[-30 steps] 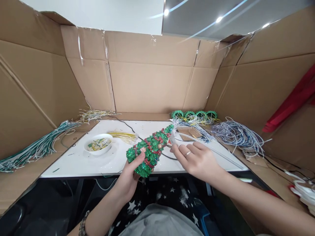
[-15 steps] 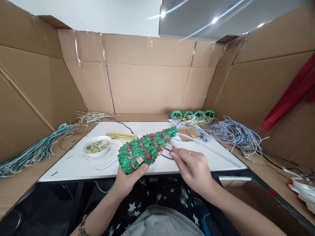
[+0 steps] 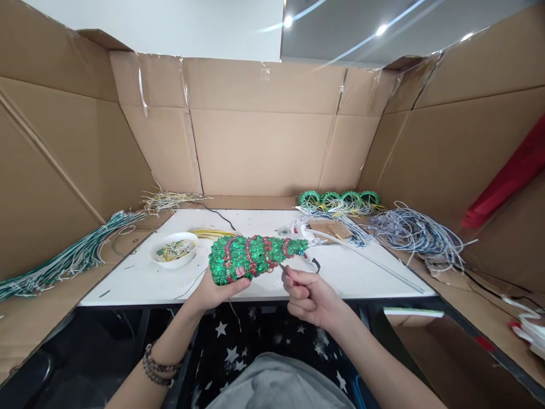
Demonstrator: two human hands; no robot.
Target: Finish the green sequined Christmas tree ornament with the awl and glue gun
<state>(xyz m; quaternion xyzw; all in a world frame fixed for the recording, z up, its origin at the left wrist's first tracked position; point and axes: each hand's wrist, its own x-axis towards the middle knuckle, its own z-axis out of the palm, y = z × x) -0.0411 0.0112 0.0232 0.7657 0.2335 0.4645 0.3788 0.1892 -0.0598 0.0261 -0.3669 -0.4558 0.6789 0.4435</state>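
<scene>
My left hand (image 3: 222, 289) is wrapped round the wide base of a small glittery green Christmas tree (image 3: 260, 255) with red garland bands. It lies sideways over the table's front part, tip pointing right. My right hand (image 3: 313, 295) is closed in a pinch just below the tree's middle. A short thin dark end shows between its fingertips and meets the tree's side; its kind is too small to tell. A loose thin wire (image 3: 234, 314) hangs below the tree near my left hand.
A white bowl (image 3: 193, 255) of short wire bits stands left on the white table (image 3: 145, 287). Green wire rings (image 3: 309, 199) line the back right. Wire bundles lie left (image 3: 102, 233) and right (image 3: 417, 230). A clear tube (image 3: 383, 261) crosses the right side. Cardboard walls (image 3: 264, 147) surround the table.
The tree has been levelled, its tip lowered and its base raised slightly. My right hand has moved left and curled its fingers tighter near the tree's side.
</scene>
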